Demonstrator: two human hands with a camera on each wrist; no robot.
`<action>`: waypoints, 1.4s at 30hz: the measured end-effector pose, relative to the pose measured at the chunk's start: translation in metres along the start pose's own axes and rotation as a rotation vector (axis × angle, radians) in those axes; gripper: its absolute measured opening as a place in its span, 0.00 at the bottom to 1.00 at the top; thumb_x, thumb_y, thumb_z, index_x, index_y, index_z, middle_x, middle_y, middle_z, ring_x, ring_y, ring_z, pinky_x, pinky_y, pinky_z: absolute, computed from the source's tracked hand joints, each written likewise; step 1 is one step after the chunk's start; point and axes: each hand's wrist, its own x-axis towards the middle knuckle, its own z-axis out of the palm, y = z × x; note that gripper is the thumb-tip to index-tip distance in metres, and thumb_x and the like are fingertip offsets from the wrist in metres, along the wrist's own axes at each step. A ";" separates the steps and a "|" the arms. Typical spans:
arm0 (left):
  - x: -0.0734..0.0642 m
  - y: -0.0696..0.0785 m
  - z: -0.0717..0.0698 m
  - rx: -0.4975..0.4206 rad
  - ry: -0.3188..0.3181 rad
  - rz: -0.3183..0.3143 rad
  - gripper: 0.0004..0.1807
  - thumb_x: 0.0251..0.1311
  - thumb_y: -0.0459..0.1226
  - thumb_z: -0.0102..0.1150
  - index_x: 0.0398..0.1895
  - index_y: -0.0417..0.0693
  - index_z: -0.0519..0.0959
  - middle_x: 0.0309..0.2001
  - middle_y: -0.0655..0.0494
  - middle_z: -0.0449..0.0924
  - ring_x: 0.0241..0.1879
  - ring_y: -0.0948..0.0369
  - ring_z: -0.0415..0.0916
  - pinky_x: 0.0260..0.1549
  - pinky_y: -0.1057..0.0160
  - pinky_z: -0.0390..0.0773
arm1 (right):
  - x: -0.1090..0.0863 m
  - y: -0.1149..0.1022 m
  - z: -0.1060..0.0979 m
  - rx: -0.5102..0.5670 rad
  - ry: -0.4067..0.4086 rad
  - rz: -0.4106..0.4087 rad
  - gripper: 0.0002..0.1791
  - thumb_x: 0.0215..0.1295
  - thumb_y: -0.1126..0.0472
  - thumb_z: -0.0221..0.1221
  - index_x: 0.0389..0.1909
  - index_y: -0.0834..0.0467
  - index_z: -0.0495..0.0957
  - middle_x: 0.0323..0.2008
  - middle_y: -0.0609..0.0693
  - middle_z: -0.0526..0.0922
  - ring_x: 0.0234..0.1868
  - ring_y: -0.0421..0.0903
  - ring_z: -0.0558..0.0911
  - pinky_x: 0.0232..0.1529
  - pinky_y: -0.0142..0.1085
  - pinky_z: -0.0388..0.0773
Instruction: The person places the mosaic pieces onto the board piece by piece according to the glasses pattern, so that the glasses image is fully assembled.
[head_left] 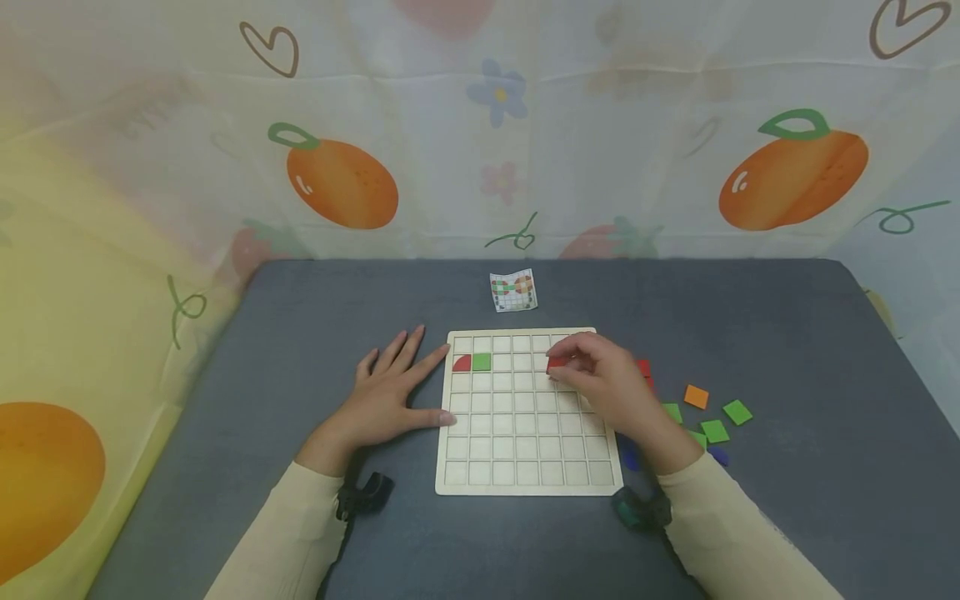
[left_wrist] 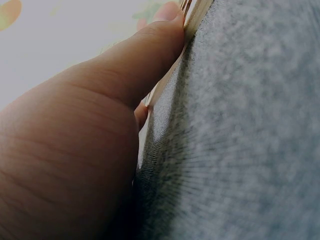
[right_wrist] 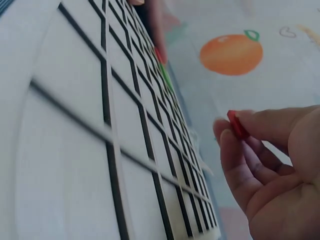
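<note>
A pale wooden grid board lies on the dark table. In its second row from the far side, a red quarter-round tile sits in the leftmost cell, with a green square tile beside it. My left hand is spread flat at the board's left side, its thumb and index fingertip on the edge. Over the upper right of the board, my right hand pinches a red tile between thumb and fingers. In the right wrist view that tile is held above the grid.
Right of the board lie several green tiles, an orange tile, red tiles and blue tiles, some partly hidden by my right arm. Beyond the board is a small pattern card. A printed curtain hangs behind the table.
</note>
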 end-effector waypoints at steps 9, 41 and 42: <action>0.000 0.001 0.000 -0.008 -0.005 -0.010 0.61 0.58 0.73 0.69 0.90 0.67 0.53 0.89 0.50 0.33 0.87 0.45 0.28 0.74 0.28 0.32 | 0.021 -0.008 0.026 -0.044 -0.012 0.046 0.07 0.71 0.63 0.72 0.47 0.54 0.88 0.39 0.46 0.87 0.39 0.47 0.84 0.47 0.44 0.80; 0.002 0.001 0.000 0.003 -0.018 -0.018 0.61 0.59 0.74 0.67 0.90 0.67 0.52 0.89 0.50 0.32 0.87 0.45 0.28 0.74 0.28 0.32 | 0.053 -0.008 0.053 -0.135 -0.088 0.134 0.10 0.82 0.55 0.62 0.55 0.51 0.87 0.49 0.45 0.87 0.50 0.48 0.83 0.57 0.49 0.79; 0.001 0.001 0.000 0.001 -0.018 -0.018 0.61 0.59 0.74 0.68 0.90 0.67 0.52 0.89 0.50 0.32 0.87 0.45 0.28 0.74 0.28 0.32 | 0.052 -0.007 0.052 -0.128 -0.089 0.137 0.10 0.82 0.55 0.62 0.55 0.51 0.87 0.49 0.45 0.87 0.50 0.48 0.82 0.57 0.49 0.79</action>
